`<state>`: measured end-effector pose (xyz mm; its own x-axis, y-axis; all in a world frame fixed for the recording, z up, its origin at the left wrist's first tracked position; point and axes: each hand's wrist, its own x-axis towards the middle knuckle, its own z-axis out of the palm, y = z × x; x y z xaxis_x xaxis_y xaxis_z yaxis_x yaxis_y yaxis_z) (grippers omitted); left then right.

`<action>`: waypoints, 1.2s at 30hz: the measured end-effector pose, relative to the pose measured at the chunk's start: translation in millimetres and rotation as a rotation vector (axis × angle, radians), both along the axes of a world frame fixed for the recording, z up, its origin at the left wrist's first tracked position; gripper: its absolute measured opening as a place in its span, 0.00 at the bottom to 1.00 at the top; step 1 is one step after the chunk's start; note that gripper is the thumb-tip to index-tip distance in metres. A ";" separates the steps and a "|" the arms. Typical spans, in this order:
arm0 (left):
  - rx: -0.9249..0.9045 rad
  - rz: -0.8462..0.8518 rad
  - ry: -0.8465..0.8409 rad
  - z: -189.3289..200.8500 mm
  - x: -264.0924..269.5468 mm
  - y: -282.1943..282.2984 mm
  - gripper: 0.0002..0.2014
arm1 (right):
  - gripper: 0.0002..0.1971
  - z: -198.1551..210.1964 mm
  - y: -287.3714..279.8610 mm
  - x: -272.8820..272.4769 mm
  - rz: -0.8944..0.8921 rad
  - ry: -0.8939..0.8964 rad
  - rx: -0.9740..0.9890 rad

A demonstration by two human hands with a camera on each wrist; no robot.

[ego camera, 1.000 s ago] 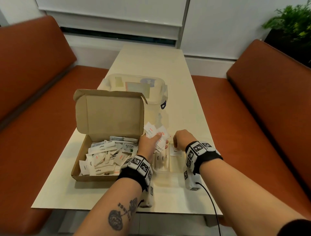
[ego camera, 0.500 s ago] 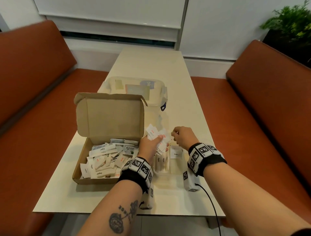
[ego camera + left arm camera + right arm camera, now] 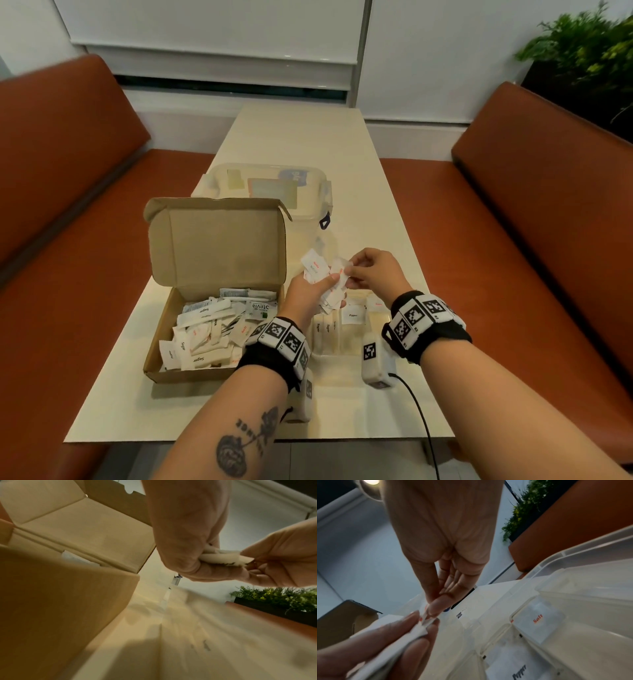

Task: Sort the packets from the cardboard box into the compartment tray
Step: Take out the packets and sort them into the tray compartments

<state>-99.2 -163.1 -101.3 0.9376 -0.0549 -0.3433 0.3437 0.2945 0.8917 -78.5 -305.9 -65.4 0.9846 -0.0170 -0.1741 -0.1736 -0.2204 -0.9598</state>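
While the left hand (image 3: 310, 291) holds a fanned bunch of packets (image 3: 320, 270) above the tray, fingers curled round the bunch, the right hand (image 3: 371, 270) pinches the edge of one packet (image 3: 425, 613) between thumb and fingertip, apparently to draw it out of the bunch. Red print shows on that packet, which probably marks it as salt (the word itself is too blurred to read).

Handling: the packets are thin paper sachets, judged light, limp and easily creased. A pinch at a free corner or short edge should separate one without dragging its neighbours. A loose hold on the bunch risks dropping several at once.

Containers: the cardboard box (image 3: 161, 363) sits on the near left of the table (image 3: 301, 137) with its lid standing open. It holds a loose heap of packets marked Sugar, Salt and Stevia. The clear compartment tray (image 3: 556, 563) sits just right of the box, below both hands. One compartment contains a Salt packet (image 3: 537, 618), the one nearer contains a Pepper packet (image 3: 519, 672), and narrow compartments on the left hold Sugar sticks (image 3: 323, 329). Many packets remain in the box, so sorting is judged far from complete. Beyond the box stands a clear lidded tub (image 3: 263, 185).
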 end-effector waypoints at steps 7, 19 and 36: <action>0.216 -0.121 -0.056 2.9 0.5 -7.2 0.14 | 0.14 1.1 -15.2 -6.1 0.163 -0.054 -0.234; 0.012 0.035 0.013 -13.3 -4.8 0.0 0.04 | 0.07 -10.0 -58.1 -9.3 0.018 0.022 -0.680; 0.107 -0.046 -0.037 -22.2 -2.2 3.3 0.06 | 0.11 -31.6 -42.1 -3.3 0.230 0.060 -1.138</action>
<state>-101.5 -159.9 -123.5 0.9471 -0.0634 -0.3147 0.3210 0.1818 0.9295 -81.8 -348.0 -97.1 0.9754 -0.0154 -0.2198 -0.0558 -0.9823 -0.1789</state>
